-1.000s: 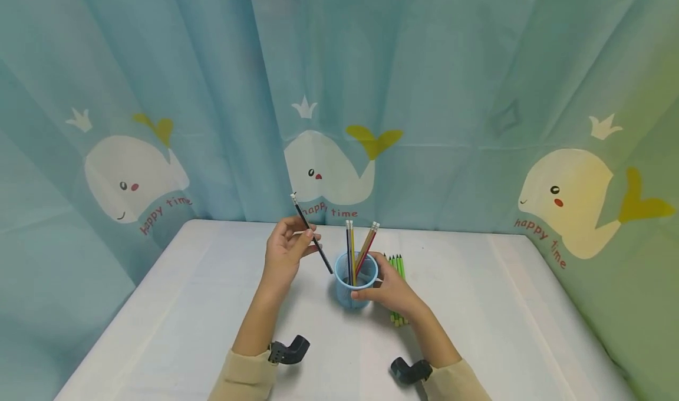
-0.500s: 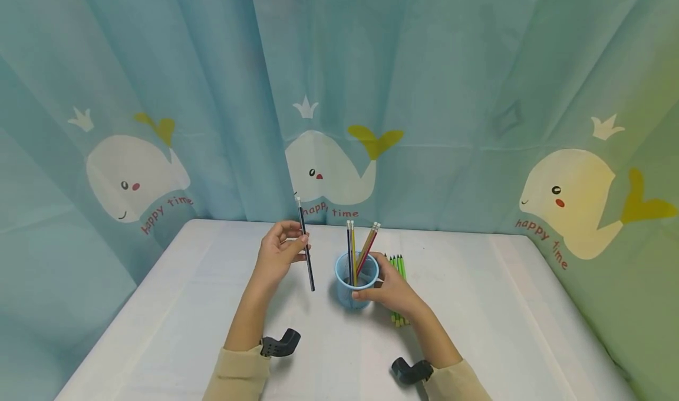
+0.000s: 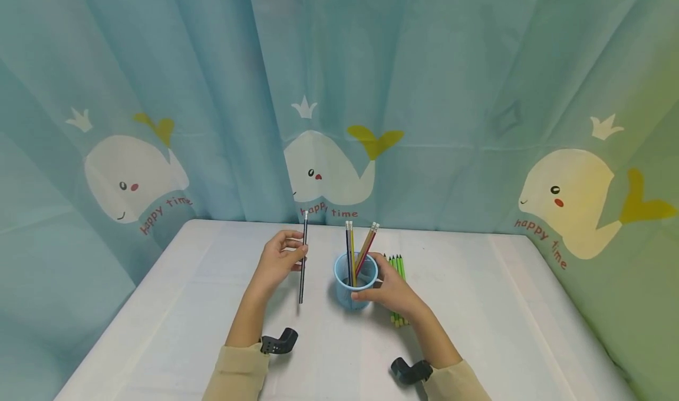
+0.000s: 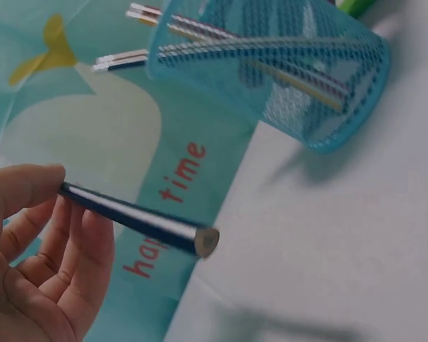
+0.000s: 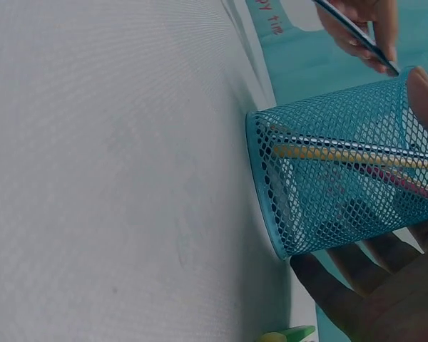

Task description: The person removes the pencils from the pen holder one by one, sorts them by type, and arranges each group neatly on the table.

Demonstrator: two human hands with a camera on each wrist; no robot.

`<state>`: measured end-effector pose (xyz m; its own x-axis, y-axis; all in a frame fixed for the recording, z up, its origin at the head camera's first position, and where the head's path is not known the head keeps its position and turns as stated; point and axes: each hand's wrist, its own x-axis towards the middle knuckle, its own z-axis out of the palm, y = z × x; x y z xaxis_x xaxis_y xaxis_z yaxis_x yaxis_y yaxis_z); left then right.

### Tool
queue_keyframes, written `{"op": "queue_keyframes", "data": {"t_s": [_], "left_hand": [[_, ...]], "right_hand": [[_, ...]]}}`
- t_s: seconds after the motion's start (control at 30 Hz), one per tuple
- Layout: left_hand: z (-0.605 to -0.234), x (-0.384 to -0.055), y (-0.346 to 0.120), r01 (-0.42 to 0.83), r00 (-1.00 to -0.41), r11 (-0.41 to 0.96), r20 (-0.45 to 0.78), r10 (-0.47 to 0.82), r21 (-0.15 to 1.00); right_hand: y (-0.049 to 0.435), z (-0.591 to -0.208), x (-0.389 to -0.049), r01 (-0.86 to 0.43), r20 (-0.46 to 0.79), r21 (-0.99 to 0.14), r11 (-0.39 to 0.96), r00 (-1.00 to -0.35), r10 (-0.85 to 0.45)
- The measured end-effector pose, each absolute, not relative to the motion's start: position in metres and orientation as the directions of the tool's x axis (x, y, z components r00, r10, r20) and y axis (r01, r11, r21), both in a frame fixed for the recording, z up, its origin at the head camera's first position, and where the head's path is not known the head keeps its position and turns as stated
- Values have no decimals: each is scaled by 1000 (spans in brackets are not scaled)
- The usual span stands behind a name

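Observation:
My left hand [image 3: 277,258] pinches a dark pencil [image 3: 303,271] between thumb and fingers, holding it nearly upright over the table, left of the cup. In the left wrist view the pencil's flat, unsharpened end [image 4: 207,242] points toward the camera. A blue mesh pencil cup [image 3: 347,298] stands upright on the table, and several pencils [image 3: 352,247] with white-tipped ends lean inside it. Gripping the cup from its right side is my right hand [image 3: 392,289], its thumb over the front; the right wrist view shows the fingers [image 5: 342,285] curved along the mesh wall.
Several green pencils [image 3: 398,265] lie side by side on the white table [image 3: 477,306], just right of the cup and partly behind my right hand. A blue curtain [image 3: 451,94] with whale prints hangs behind the table's far edge.
My left hand has moved a little left and down, away from the cup, and the dark pencil has turned from slanted to nearly upright. The right hand and cup stay in place.

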<state>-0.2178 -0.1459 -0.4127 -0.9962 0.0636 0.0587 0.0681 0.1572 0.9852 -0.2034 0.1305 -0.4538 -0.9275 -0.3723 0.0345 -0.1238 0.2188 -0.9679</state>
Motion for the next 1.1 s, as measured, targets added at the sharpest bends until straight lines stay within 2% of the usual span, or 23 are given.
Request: {"op": "queue_keyframes", "data": {"t_s": [0.7,1.1], "left_hand": [[-441,-228,-147,-63,-995,374,-87,49,925],[-459,-228,-133,-56,-995,425,-88,56,904]], "right_hand": [[131,-453,-203,-137,44,-967,214,-919,-391],[129,-453,-202,-142,44,-963,228,-921,-388]]}}
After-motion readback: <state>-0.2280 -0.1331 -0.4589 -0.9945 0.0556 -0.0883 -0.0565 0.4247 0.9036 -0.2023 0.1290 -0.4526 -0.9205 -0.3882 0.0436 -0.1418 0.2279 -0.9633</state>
